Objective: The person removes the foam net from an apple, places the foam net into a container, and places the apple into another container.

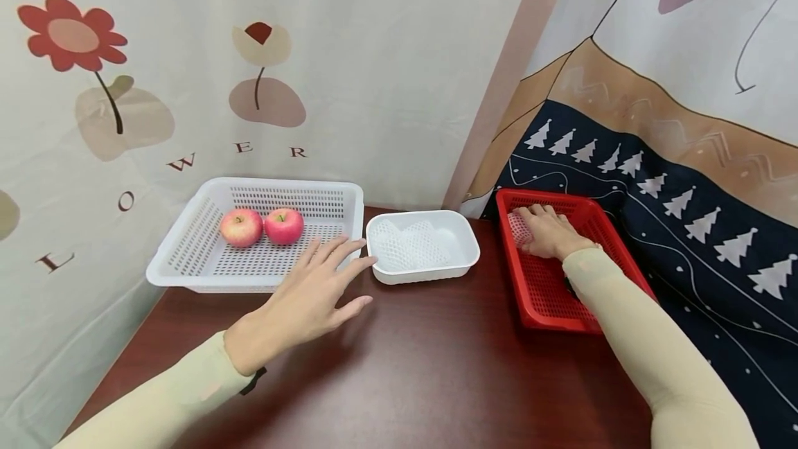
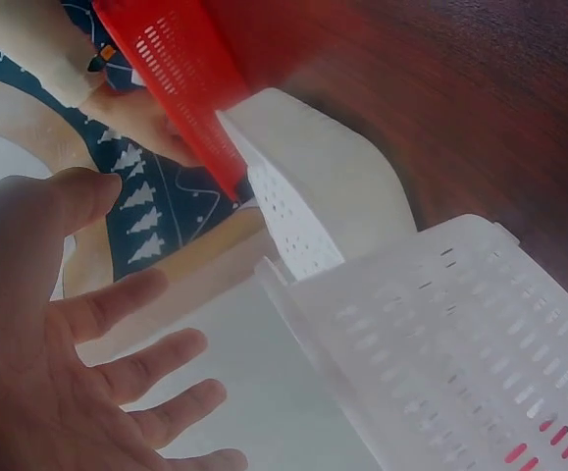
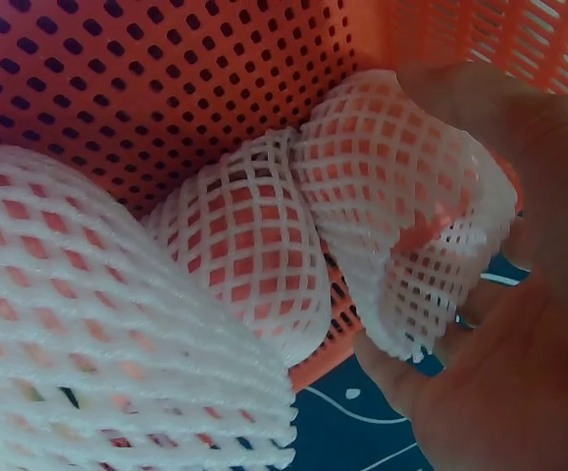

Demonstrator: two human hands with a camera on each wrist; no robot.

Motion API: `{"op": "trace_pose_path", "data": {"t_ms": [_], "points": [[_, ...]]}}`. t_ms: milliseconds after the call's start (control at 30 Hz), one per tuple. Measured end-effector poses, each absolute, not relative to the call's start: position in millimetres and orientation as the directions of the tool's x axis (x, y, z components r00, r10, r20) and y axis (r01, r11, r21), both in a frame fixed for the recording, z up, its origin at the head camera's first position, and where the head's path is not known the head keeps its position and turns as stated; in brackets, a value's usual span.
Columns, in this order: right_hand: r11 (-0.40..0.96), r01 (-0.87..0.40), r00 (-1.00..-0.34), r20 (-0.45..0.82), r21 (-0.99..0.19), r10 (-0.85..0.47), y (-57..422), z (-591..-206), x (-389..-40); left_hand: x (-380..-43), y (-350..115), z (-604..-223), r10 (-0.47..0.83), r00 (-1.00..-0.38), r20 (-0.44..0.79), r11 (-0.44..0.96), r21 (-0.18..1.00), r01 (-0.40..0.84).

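My left hand (image 1: 308, 296) hovers with spread fingers in front of the white basket (image 1: 181, 283) and holds nothing. Two red apples (image 1: 241, 227) lie side by side in that basket. To its right stands a white tray (image 1: 430, 272) with white foam fruit nets (image 1: 411, 244) in it. My right hand (image 1: 548, 233) reaches into the red basket (image 1: 524, 296). Its thumb and fingers curl round a foam-netted fruit (image 3: 391, 167), reddish through the mesh, at the basket's far left corner. Beside it in the right wrist view lie more netted fruits (image 3: 249, 245).
The baskets and the tray stand along the back of a dark reddish-brown table (image 1: 436, 366). Behind them hangs a pale printed curtain (image 1: 386, 89). A navy cloth with white trees (image 1: 686, 255) drapes along the right, close against the red basket.
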State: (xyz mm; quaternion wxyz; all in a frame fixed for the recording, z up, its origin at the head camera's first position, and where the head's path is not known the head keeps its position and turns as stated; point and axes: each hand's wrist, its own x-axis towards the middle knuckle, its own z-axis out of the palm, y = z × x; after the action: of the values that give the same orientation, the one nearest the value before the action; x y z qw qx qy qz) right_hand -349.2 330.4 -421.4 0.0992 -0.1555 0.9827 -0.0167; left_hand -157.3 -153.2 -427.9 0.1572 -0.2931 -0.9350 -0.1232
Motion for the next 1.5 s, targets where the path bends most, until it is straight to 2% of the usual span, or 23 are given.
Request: {"op": "trace_pose_path", "data": {"t_ms": [867,1200,1500], "points": [[0.962,-0.262,-0.928,-0.255,-0.077,-0.273,321.1,-432.8,-354.1,-147.1,-137.3,-432.5,0.555,-0.736,0.388,0.772,0.09,0.629],[0.949,-0.309,-0.92,-0.232,-0.066,-0.316,321.8,-430.4,-353.9,-144.3,-133.0,-433.2,0.56,-0.739,0.375,0.773,0.087,0.629],[0.952,-0.29,-0.925,-0.224,-0.1,-0.306,325.7,-430.1,-355.5,-141.7,-129.9,-439.8,0.565,-0.735,0.374,0.768,0.086,0.635]]}}
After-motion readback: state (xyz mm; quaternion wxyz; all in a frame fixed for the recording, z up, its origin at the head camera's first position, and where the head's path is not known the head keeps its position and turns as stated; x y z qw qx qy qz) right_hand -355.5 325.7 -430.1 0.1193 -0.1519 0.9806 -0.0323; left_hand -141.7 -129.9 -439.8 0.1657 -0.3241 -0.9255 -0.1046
